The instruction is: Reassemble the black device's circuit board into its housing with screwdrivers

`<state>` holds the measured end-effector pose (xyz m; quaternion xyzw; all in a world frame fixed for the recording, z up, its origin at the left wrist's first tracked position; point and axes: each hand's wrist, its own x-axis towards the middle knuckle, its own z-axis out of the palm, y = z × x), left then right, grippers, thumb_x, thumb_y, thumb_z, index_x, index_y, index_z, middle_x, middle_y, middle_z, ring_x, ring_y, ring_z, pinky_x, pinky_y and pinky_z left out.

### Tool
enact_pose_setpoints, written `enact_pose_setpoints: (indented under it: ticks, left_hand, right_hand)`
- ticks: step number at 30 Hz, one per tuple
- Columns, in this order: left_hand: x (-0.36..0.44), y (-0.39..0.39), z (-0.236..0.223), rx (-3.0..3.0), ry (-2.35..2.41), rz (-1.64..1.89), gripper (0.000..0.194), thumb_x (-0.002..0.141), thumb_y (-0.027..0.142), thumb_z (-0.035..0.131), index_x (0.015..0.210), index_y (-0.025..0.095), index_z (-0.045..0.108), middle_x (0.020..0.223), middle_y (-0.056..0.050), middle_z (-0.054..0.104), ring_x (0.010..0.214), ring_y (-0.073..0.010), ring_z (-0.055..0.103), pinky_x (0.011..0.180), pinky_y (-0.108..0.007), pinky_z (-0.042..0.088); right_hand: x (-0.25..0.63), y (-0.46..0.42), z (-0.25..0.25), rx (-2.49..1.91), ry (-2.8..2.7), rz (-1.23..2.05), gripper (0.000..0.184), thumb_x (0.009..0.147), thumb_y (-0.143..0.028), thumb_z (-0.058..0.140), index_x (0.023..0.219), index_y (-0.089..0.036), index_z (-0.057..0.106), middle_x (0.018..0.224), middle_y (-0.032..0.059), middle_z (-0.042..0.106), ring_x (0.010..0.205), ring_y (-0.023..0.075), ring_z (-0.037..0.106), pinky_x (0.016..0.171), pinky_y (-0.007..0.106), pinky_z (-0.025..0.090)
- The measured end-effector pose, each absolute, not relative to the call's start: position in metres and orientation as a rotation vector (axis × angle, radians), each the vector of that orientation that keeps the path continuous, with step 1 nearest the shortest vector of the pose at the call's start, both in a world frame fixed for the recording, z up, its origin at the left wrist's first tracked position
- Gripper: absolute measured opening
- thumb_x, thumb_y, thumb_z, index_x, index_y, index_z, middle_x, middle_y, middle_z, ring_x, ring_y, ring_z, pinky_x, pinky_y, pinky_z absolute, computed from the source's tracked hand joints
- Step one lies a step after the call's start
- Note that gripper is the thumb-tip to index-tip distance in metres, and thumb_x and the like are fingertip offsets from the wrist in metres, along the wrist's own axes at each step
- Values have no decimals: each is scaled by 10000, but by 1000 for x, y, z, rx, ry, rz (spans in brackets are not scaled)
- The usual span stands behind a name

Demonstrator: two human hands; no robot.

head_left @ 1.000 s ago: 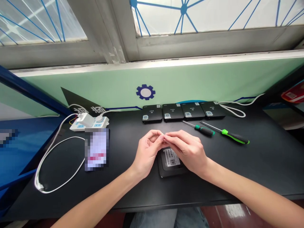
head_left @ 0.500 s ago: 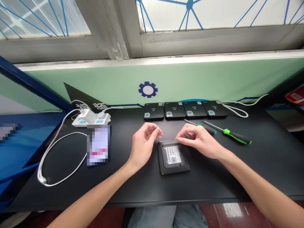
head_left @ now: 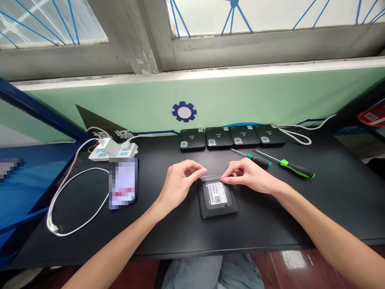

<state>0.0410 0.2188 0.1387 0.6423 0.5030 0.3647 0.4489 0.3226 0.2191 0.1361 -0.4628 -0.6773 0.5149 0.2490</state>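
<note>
A black square box (head_left: 206,210) lies on the table with its underside up, showing a white printed label (head_left: 217,193). Thumb and index fingertips of my left hand (head_left: 183,180) meet just above the box's far left corner. Whatever is between them, if anything, is too small to make out. My right hand (head_left: 248,176) is pinched, its fingertips over the far right part of the box by the label's upper end. Its other fingers curl under, and I cannot see what the pinch holds.
Several black boxes (head_left: 192,138) stand in a row along the wall. Two screwdrivers, one dark green (head_left: 261,161) and one bright green (head_left: 296,168), lie to the right. On the left are a power strip (head_left: 126,152), a white cable (head_left: 80,233) and a phone (head_left: 124,182).
My right fingertips have come down and nearer onto the box's far edge. The left thumb and index finger have straightened and closed together. The whole view has shifted slightly.
</note>
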Motion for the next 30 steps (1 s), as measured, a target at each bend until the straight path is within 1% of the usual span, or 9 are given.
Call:
enact_pose_setpoints:
  ticks: [4, 8, 15, 22, 27, 30]
  left_hand:
    - [37, 219, 143, 1730, 1277, 793, 233, 946, 464, 863, 848, 252, 868, 850, -16, 836, 746, -197, 687, 711, -320, 489]
    - [36, 218, 144, 1772, 1284, 743, 216, 962, 440, 846, 856, 253, 866, 886, -3, 839, 770, -189, 683, 732, -312, 490]
    - [36, 217, 140, 1813, 1276, 751, 191, 965, 426, 846, 877, 260, 883, 917, -18, 829, 774, -196, 680, 734, -316, 512]
    - [35, 215, 137, 1834, 1261, 735, 172, 969, 400, 860, 885, 251, 882, 936, -23, 815, 778, -189, 703, 755, -309, 572]
    - [36, 213, 136, 1852, 1238, 756, 170, 976, 386, 863, 880, 247, 882, 944, -28, 808, 773, -186, 715, 755, -306, 592]
    - [37, 212, 135, 1873, 1234, 772, 143, 973, 354, 874, 877, 248, 882, 944, -23, 801, 773, -182, 724, 756, -305, 594]
  right_hand:
    - [323, 220, 135, -1274, -1825, 1422, 363, 898, -568, 884, 946, -213, 936, 813, 21, 639, 726, 155, 472, 652, 322, 386]
    - [325, 222, 132, -1296, -1803, 1447, 357, 863, -561, 907, 941, -214, 940, 791, 17, 616, 722, 158, 473, 654, 331, 365]
    - [326, 222, 129, -1309, -1771, 1468, 306, 867, -516, 902, 939, -221, 938, 793, 16, 621, 726, 161, 465, 668, 343, 343]
    - [325, 222, 126, -1301, -1739, 1489, 248, 847, -447, 906, 931, -215, 925, 760, -4, 578, 720, 154, 442, 664, 334, 325]
    - [325, 222, 123, -1294, -1705, 1532, 238, 851, -421, 892, 957, -209, 904, 687, -44, 486, 680, 139, 425, 656, 319, 318]
    - [326, 222, 123, -1293, -1693, 1552, 248, 859, -418, 886, 986, -206, 898, 669, -58, 463, 657, 132, 415, 649, 315, 317]
